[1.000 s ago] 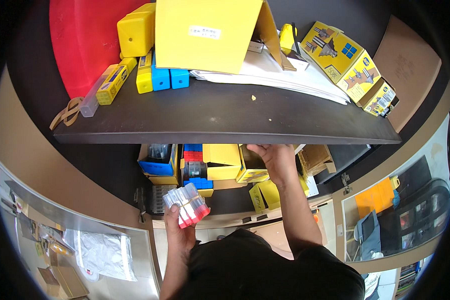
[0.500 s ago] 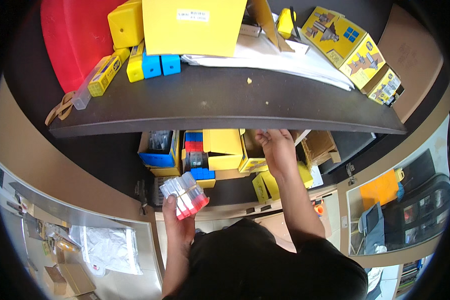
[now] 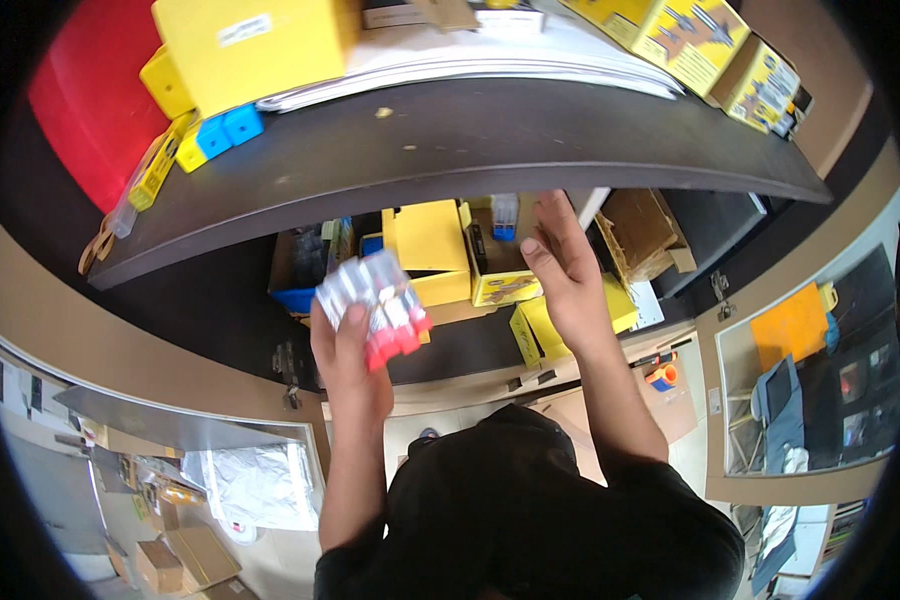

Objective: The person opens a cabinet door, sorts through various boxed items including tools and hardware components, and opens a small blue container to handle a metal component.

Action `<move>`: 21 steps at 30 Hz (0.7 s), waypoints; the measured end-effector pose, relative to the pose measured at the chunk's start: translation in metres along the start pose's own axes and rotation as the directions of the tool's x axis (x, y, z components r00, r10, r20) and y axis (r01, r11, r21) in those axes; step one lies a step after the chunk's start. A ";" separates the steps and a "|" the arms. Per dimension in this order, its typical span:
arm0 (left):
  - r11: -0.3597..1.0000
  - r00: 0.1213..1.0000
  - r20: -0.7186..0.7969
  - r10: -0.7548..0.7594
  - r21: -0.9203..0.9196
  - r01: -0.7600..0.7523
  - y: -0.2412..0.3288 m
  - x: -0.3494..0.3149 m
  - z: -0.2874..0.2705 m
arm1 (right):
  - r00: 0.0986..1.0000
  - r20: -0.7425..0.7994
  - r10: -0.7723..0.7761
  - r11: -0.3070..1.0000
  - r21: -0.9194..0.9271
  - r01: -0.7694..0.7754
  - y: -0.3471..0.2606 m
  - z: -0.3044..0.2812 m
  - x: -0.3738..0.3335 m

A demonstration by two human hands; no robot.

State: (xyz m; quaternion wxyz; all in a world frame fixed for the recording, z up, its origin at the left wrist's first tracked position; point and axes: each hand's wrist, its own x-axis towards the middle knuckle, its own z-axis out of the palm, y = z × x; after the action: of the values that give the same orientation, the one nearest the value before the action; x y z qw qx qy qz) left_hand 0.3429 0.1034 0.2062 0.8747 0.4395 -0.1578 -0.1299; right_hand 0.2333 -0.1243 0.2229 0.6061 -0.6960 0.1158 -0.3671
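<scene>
My left hand (image 3: 345, 365) is closed round a bundle of clear plastic tubes with red ends (image 3: 378, 305), thumb on top; motion smears the bundle. It hangs in front of the lower compartment. My right hand (image 3: 570, 275) has its fingers stretched and thumb apart, with nothing visible in it. The hand is beside an open yellow box (image 3: 502, 288), its fingertips close under the shelf edge. Inside that box stands a clear case with a blue end (image 3: 505, 217). To its left is a yellow box with a raised flap (image 3: 425, 238), and farther left a blue-sided box of clear cases (image 3: 305, 262).
The dark shelf (image 3: 450, 135) juts out above both hands, carrying a large yellow box (image 3: 250, 55), papers (image 3: 470, 72) and yellow cartons (image 3: 695, 45). A yellow carton (image 3: 610, 308) lies below my right wrist. Open cabinet doors (image 3: 170, 400) flank me.
My left hand has lifted the tube bundle up toward the boxes. My right hand has opened beside the yellow box, where a blue-ended case now shows. The view has shifted.
</scene>
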 end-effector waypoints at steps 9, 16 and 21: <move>-0.081 0.904 0.423 0.060 0.905 -0.418 -0.049 0.124 0.139 | 0.998 0.056 -0.041 0.979 0.201 0.029 -0.005 -0.017 -0.028; 0.202 0.924 0.371 0.095 0.901 -0.383 -0.019 0.073 0.156 | 0.998 0.044 0.054 0.998 0.032 -0.055 0.007 -0.093 -0.089; 0.792 0.964 0.126 0.233 0.551 -0.263 -0.090 0.000 0.038 | 0.976 0.043 0.214 0.961 0.170 -0.218 0.022 -0.123 -0.136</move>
State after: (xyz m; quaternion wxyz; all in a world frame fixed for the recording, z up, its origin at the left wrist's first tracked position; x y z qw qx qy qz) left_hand 0.3196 0.0236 0.1550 0.7109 0.6497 -0.2678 0.0268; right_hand 0.0637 -0.1402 0.1512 0.7024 -0.6280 0.1511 -0.2990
